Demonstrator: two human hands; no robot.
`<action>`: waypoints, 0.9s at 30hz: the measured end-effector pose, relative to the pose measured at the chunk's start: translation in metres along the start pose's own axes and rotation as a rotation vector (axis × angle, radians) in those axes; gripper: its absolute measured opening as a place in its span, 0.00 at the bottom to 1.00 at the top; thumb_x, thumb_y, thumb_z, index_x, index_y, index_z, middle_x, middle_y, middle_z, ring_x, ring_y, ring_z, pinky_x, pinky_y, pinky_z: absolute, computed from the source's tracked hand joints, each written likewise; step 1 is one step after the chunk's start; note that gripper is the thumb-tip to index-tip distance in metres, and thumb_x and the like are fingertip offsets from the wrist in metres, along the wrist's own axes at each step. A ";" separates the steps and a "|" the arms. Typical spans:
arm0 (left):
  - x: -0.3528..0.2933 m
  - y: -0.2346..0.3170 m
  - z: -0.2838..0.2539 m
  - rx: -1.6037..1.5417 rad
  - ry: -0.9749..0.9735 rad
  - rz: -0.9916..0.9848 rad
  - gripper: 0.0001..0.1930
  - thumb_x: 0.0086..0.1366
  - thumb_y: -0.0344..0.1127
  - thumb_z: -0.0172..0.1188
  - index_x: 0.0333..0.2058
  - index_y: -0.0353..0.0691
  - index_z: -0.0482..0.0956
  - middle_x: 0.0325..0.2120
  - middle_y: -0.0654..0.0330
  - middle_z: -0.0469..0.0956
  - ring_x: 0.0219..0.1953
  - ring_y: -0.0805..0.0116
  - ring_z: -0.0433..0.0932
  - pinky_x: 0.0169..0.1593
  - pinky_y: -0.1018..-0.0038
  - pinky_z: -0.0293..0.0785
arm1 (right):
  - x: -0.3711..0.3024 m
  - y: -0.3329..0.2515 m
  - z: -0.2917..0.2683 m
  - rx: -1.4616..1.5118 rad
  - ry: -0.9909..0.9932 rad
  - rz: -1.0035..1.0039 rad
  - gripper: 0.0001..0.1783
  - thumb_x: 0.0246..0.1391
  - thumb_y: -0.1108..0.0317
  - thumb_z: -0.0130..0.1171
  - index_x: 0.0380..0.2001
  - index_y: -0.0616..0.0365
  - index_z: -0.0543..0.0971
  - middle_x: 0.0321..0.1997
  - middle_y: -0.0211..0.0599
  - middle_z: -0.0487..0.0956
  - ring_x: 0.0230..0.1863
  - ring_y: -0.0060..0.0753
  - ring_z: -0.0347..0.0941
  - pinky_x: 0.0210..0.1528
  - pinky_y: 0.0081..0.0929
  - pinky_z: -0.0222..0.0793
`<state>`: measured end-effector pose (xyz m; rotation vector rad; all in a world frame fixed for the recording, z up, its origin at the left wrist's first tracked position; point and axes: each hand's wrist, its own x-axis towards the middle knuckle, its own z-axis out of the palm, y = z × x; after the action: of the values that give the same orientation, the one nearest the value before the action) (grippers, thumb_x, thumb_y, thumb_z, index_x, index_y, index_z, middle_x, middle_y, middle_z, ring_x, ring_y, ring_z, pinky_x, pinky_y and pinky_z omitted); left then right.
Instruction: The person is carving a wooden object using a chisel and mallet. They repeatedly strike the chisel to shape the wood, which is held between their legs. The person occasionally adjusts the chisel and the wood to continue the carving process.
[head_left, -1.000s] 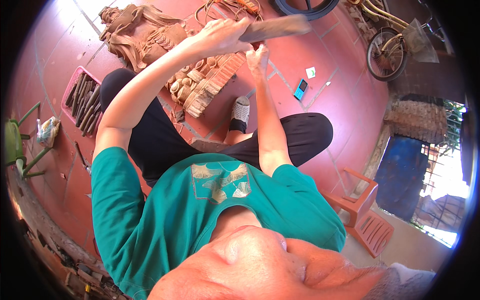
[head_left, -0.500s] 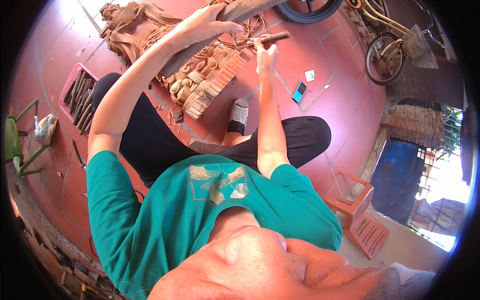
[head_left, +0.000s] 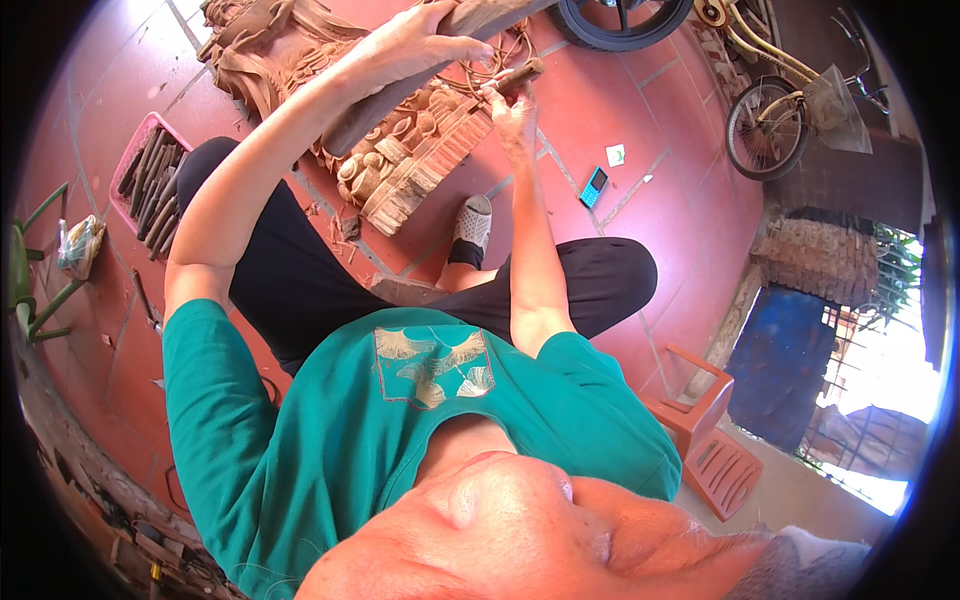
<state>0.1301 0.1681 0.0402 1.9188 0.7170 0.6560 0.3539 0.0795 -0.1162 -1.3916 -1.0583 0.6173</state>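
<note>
My left hand (head_left: 405, 45) is wrapped over a thick, weathered wooden bar (head_left: 365, 118), which slants up to the right and leaves the view at the top. My right hand (head_left: 514, 115) is closed round a short brown wooden stick-like tool (head_left: 520, 76); its working end is hard to make out. Beneath both hands a carved wooden sculpture (head_left: 415, 165) lies on the floor, with rounded shapes and a ridged base nearest me. The bar hides part of the carving.
A pink basket (head_left: 118, 185) of dark sticks stands at left, near a green stool (head_left: 45, 290) with a plastic bag (head_left: 80, 245). A blue phone (head_left: 594, 187) and white paper (head_left: 615, 155) lie right on red tiles. Beyond are a black wheel (head_left: 620, 38), a bicycle (head_left: 768, 128) and a brown plastic stool (head_left: 700, 410).
My right hand has shifted slightly left and down with the stick-like tool, which now points more steeply. The left hand stays on the wooden bar. The whole view has moved a little.
</note>
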 end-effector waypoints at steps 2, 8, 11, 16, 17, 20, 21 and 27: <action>0.001 0.000 0.004 0.054 -0.010 0.072 0.38 0.59 0.61 0.66 0.54 0.32 0.73 0.31 0.55 0.78 0.36 0.68 0.78 0.40 0.70 0.74 | 0.000 0.003 -0.001 0.003 -0.007 -0.020 0.14 0.54 0.81 0.63 0.42 0.57 0.73 0.33 0.29 0.79 0.35 0.20 0.76 0.40 0.23 0.75; -0.004 0.016 0.013 0.451 -0.105 0.201 0.33 0.60 0.56 0.65 0.52 0.34 0.69 0.26 0.45 0.80 0.30 0.49 0.81 0.38 0.56 0.74 | -0.005 0.002 0.001 -0.092 0.018 -0.018 0.13 0.54 0.78 0.65 0.41 0.58 0.74 0.32 0.29 0.80 0.34 0.23 0.78 0.39 0.26 0.75; -0.009 0.003 0.017 0.556 -0.147 0.228 0.31 0.60 0.53 0.65 0.50 0.34 0.68 0.22 0.44 0.79 0.29 0.44 0.81 0.36 0.54 0.74 | -0.008 -0.013 0.009 -0.230 -0.001 0.005 0.12 0.54 0.77 0.65 0.41 0.58 0.75 0.32 0.29 0.81 0.34 0.24 0.79 0.39 0.27 0.75; -0.012 0.012 0.019 0.456 -0.095 0.290 0.30 0.61 0.52 0.65 0.51 0.35 0.68 0.23 0.44 0.79 0.29 0.46 0.81 0.36 0.54 0.74 | -0.008 -0.004 0.005 -0.085 0.046 -0.029 0.11 0.54 0.77 0.65 0.41 0.58 0.76 0.33 0.32 0.83 0.34 0.25 0.80 0.39 0.27 0.75; -0.012 0.011 0.022 0.399 -0.063 0.316 0.31 0.61 0.53 0.65 0.51 0.35 0.68 0.23 0.45 0.79 0.30 0.46 0.82 0.37 0.54 0.73 | -0.007 -0.001 0.004 -0.037 0.046 -0.033 0.11 0.54 0.77 0.65 0.41 0.59 0.76 0.33 0.32 0.83 0.34 0.25 0.80 0.39 0.27 0.75; -0.014 0.016 0.022 0.429 -0.091 0.275 0.31 0.61 0.53 0.65 0.52 0.35 0.68 0.23 0.45 0.79 0.30 0.46 0.81 0.38 0.54 0.73 | -0.010 -0.003 0.006 -0.148 0.032 -0.092 0.11 0.54 0.78 0.65 0.40 0.59 0.76 0.31 0.32 0.82 0.33 0.26 0.80 0.39 0.27 0.75; -0.015 0.019 0.019 0.473 -0.118 0.244 0.31 0.61 0.53 0.65 0.51 0.35 0.68 0.23 0.45 0.79 0.30 0.46 0.81 0.38 0.54 0.73 | -0.010 -0.006 0.007 -0.228 0.024 -0.123 0.11 0.54 0.78 0.64 0.40 0.59 0.76 0.31 0.32 0.82 0.33 0.26 0.79 0.39 0.27 0.74; -0.011 0.002 0.015 0.578 -0.122 0.167 0.27 0.60 0.51 0.65 0.48 0.36 0.69 0.26 0.43 0.79 0.35 0.44 0.80 0.41 0.52 0.73 | -0.009 -0.006 0.013 -0.209 0.078 -0.133 0.12 0.55 0.79 0.64 0.41 0.58 0.74 0.33 0.29 0.80 0.36 0.25 0.78 0.42 0.26 0.73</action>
<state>0.1337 0.1503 0.0346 2.5474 0.7246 0.4533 0.3376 0.0767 -0.1138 -1.4990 -1.1669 0.3601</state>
